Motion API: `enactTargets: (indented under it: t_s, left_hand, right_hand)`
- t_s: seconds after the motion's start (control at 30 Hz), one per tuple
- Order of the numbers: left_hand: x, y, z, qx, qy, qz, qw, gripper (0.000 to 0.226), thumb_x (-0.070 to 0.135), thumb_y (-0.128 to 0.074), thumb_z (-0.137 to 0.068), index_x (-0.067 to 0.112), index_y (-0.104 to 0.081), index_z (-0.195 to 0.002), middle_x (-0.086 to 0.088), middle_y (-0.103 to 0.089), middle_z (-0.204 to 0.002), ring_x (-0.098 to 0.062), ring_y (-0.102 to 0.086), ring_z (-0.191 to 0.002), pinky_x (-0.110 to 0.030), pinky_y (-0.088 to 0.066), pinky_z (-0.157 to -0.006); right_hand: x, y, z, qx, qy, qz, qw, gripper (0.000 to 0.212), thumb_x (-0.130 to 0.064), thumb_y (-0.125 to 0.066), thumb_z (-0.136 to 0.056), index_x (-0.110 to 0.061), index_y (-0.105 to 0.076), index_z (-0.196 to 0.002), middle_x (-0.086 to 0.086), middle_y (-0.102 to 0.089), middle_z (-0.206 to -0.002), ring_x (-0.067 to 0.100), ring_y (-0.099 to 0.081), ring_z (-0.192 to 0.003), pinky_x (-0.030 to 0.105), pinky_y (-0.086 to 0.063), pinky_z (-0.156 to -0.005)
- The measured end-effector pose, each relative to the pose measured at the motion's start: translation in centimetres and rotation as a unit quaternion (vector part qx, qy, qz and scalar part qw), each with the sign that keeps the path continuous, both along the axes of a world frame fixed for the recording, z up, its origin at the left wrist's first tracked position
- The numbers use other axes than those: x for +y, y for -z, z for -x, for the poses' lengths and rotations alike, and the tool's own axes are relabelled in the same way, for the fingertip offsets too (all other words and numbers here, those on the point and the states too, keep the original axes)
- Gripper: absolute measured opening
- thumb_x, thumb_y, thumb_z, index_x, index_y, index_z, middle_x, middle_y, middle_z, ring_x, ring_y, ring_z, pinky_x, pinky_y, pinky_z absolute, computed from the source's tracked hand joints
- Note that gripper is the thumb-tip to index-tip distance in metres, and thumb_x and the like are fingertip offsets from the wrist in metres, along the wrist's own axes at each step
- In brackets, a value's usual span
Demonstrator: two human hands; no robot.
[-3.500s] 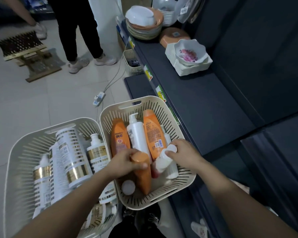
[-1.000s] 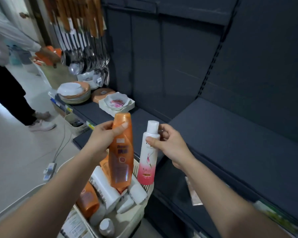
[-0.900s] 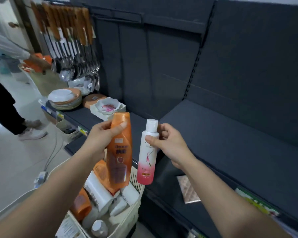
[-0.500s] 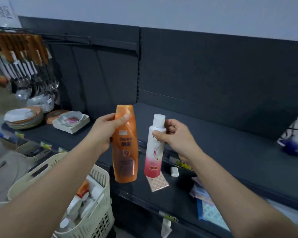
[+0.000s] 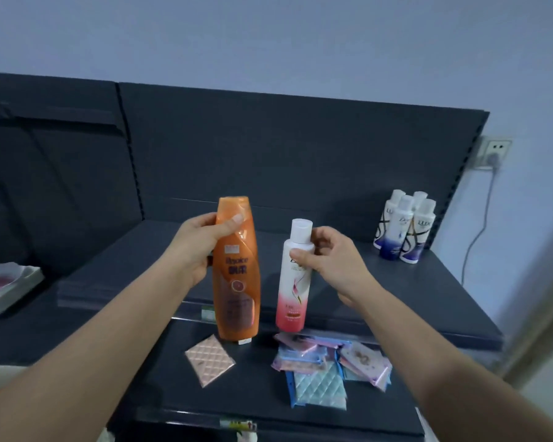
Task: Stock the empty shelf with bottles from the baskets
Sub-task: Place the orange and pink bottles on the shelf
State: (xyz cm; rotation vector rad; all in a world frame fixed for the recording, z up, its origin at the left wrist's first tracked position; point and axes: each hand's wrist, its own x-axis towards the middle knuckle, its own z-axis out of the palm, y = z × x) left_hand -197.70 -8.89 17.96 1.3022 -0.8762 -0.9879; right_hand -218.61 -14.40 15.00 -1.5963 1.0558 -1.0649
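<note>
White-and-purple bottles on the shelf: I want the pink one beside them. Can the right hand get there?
Probably yes: the right hand holds the pink-and-white bottle near the shelf, and only bare shelf lies between it and the white-and-purple bottles.

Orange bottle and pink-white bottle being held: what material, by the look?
The orange bottle looks like glossy plastic: moulded curved shoulder with soft highlights and printed text. The pink-white bottle also looks plastic, opaque, with a smoother satin sheen, white fading to pink. Its white cap seems a harder plastic. The look alone cannot confirm either.
</note>
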Motion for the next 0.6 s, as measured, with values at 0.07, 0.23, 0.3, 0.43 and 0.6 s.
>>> enactTargets:
  t_s: [0.07,0.23,0.3,0.43,0.6]
  left_hand:
    - [-2.1,-0.4,1.5,-0.001,0.022,0.006,1.000,0.039,0.029,-0.074,-0.081,0.014,-0.066,-0.116,-0.008,-0.073,-0.101,-0.026,-0.069,-0.091,-0.038,-0.053,-0.074]
    - [-7.6,-0.9,4.9,0.001,0.077,0.011,0.997,0.036,0.027,-0.074,-0.081,0.014,-0.066,-0.113,-0.007,-0.074,-0.101,-0.024,-0.070,-0.091,-0.036,-0.053,-0.073]
    - [-9.9,-1.0,6.2,0.001,0.098,0.012,0.995,0.032,0.027,-0.074,-0.082,0.015,-0.067,-0.111,-0.007,-0.074,-0.101,-0.024,-0.070,-0.091,-0.036,-0.054,-0.074]
    - [-14.4,-1.1,8.5,-0.001,0.131,0.016,0.991,0.024,0.025,-0.074,-0.082,0.017,-0.067,-0.104,-0.006,-0.074,-0.100,-0.024,-0.070,-0.092,-0.038,-0.055,-0.078]
    - [-19.1,-0.5,11.1,-0.002,0.149,0.015,0.989,0.021,0.026,-0.075,-0.081,0.022,-0.068,-0.100,-0.003,-0.074,-0.100,-0.024,-0.070,-0.093,-0.040,-0.054,-0.082]
  right_hand:
    - [-1.2,-0.3,1.8,0.001,0.020,0.007,1.000,0.030,-0.008,-0.080,-0.079,-0.014,-0.063,-0.103,0.004,-0.071,-0.103,0.019,-0.068,-0.095,0.028,-0.056,-0.085]
    - [-5.0,-0.3,5.8,0.013,0.073,0.017,0.997,0.029,-0.007,-0.079,-0.079,-0.017,-0.062,-0.101,0.005,-0.070,-0.104,0.021,-0.068,-0.098,0.034,-0.056,-0.091]
    - [-6.8,-0.2,7.3,0.024,0.091,0.019,0.995,0.030,-0.007,-0.079,-0.080,-0.015,-0.061,-0.103,0.006,-0.069,-0.105,0.022,-0.068,-0.098,0.037,-0.056,-0.092]
    - [-10.0,0.1,10.1,0.043,0.130,0.028,0.990,0.031,-0.007,-0.077,-0.082,-0.010,-0.060,-0.108,0.008,-0.069,-0.106,0.023,-0.069,-0.097,0.031,-0.055,-0.088]
    - [-13.1,1.2,13.5,0.064,0.173,0.033,0.982,0.028,-0.005,-0.076,-0.081,-0.015,-0.062,-0.103,0.001,-0.071,-0.100,0.016,-0.068,-0.093,0.038,-0.054,-0.093]
